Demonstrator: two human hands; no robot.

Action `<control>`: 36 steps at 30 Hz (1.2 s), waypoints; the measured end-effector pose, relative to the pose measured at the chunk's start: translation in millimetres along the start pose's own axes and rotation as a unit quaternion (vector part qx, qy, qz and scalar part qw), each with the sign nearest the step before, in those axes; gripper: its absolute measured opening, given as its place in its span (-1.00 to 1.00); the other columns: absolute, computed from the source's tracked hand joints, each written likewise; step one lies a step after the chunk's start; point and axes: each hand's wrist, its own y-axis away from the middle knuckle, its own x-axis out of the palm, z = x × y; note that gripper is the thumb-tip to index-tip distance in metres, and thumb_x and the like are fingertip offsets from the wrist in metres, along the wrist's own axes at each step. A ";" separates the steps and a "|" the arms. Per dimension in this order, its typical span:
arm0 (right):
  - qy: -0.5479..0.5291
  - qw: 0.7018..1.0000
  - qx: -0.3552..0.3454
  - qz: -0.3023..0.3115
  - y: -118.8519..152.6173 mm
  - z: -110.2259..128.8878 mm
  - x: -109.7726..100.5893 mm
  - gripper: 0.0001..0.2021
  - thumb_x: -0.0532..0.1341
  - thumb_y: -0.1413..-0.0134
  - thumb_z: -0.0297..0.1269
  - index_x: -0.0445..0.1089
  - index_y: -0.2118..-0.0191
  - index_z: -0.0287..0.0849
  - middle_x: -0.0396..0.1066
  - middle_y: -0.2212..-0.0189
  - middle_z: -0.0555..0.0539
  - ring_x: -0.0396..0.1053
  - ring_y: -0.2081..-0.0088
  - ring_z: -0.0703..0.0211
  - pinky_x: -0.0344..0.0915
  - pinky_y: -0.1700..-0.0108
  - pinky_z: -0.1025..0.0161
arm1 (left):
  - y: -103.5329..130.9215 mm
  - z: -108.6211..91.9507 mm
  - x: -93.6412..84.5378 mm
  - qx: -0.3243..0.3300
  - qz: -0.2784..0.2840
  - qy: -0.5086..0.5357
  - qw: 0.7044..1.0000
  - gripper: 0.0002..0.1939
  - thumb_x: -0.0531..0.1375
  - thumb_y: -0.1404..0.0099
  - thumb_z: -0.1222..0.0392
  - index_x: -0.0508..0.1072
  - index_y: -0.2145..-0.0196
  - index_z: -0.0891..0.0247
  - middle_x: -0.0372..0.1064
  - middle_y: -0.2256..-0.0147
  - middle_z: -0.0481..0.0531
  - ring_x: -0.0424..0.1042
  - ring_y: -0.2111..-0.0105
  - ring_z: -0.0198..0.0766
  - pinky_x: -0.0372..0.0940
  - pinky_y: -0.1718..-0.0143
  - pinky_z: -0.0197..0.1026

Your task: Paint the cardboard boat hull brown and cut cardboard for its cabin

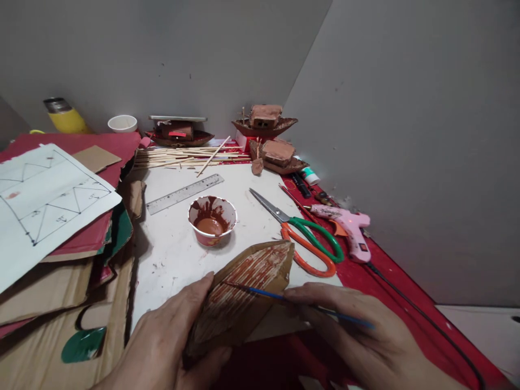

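Observation:
My left hand [170, 330] grips the near left end of a boat-shaped cardboard model [260, 265], held tilted above the table's front part. Its ridged inner face carries streaks of reddish-brown paint, with paler ridges showing between them. Between the fingers of my right hand [349, 319] is a thin blue paintbrush [264, 293], its tip touching the model's inner face near the left edge. Beyond the model stands a paper cup of brown paint [212, 219], its inner wall smeared. Parts of my left fingers are hidden behind the model.
Scissors [292, 219] with green and orange handles lie right of the cup, beside a pink glue gun [345, 225] with a trailing cord. A ruler [184, 194], wooden sticks [182, 157] and finished-looking model boats [266, 122] are behind. Cardboard sheets [93, 298] pile up at left.

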 end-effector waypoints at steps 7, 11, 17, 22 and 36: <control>0.002 0.997 -0.051 0.054 0.0 6.8 -0.6 -0.67 0.18 -0.18 -0.48 0.40 -0.03 -0.03 0.61 0.21 -0.02 0.59 0.22 0.22 0.50 0.16 0.45 | 0.9 0.8 0.8 0.006 -0.002 0.005 1.000 -0.31 0.23 -0.23 0.16 0.13 -0.26 0.27 0.47 -0.10 0.15 0.53 -0.02 -0.23 0.42 0.02 -0.36; 0.002 0.997 -0.058 0.047 -3.6 10.4 -1.4 -0.68 0.16 -0.19 -0.51 0.38 -0.01 -0.04 0.61 0.23 0.01 0.58 0.22 0.28 0.47 0.12 0.49 | 1.8 1.5 1.0 0.005 -0.002 0.006 1.000 -0.31 0.23 -0.23 0.16 0.12 -0.27 0.27 0.47 -0.10 0.14 0.53 -0.02 -0.22 0.42 0.02 -0.34; 0.020 0.997 -0.057 0.043 -5.3 5.7 -3.6 -0.67 0.14 -0.19 -0.51 0.38 -0.02 -0.06 0.61 0.22 -0.03 0.59 0.23 0.25 0.48 0.17 0.47 | 1.1 0.0 -0.6 0.002 0.000 -0.002 1.000 -0.31 0.25 -0.22 0.15 0.14 -0.26 0.27 0.48 -0.09 0.14 0.54 0.00 -0.21 0.43 0.03 -0.35; 0.056 0.998 -0.036 -0.022 -6.4 -2.1 -9.6 -0.70 0.15 -0.18 -0.50 0.39 0.05 0.00 0.61 0.29 0.02 0.58 0.32 0.24 0.48 0.27 0.45 | -2.0 0.0 0.4 -0.001 0.005 -0.001 1.000 -0.32 0.26 -0.22 0.14 0.16 -0.24 0.24 0.49 -0.08 0.13 0.55 0.01 -0.21 0.44 0.04 -0.34; 0.041 0.996 -0.062 0.054 1.3 2.1 -12.2 -0.70 0.12 -0.21 -0.49 0.33 0.00 -0.02 0.59 0.25 0.00 0.58 0.25 0.27 0.47 0.17 0.46 | -0.1 -0.9 -0.8 -0.004 0.007 -0.004 1.000 -0.31 0.26 -0.23 0.13 0.14 -0.26 0.24 0.47 -0.10 0.15 0.53 -0.01 -0.18 0.46 0.04 -0.29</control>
